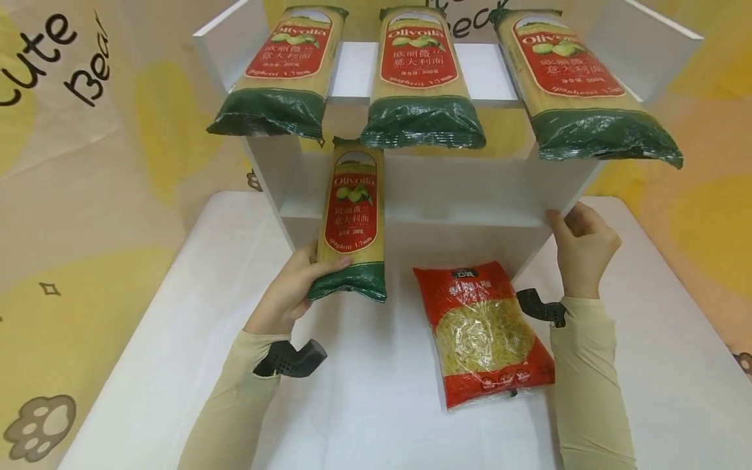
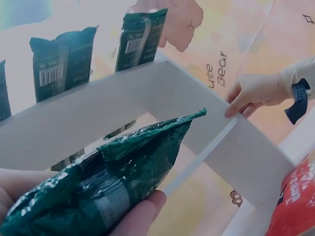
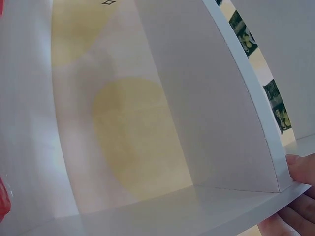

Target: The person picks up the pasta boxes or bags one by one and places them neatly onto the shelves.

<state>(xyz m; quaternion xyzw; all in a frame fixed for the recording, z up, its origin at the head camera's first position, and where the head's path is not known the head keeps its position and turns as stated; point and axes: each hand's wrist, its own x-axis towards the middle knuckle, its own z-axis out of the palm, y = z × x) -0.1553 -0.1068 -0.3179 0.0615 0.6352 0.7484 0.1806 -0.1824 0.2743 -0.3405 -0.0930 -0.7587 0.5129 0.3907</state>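
Note:
My left hand (image 1: 292,284) grips the lower end of a spaghetti pack (image 1: 352,209), thumb across its front. The pack has a red label and a green end, and its upper part reaches the middle shelf (image 1: 458,189) at the left side. In the left wrist view the pack's green end (image 2: 103,187) lies between thumb and fingers. My right hand (image 1: 584,245) pinches the right side panel of the white rack at middle-shelf height. The right wrist view shows that thumb (image 3: 300,169) against the panel edge, with other fingers on the outer side.
On the top shelf lie three similar packs, at left (image 1: 288,72), centre (image 1: 420,78) and right (image 1: 581,85), their green ends jutting over the front edge. A red pasta bag (image 1: 484,336) lies on the white table (image 1: 376,418) near the rack's lower right.

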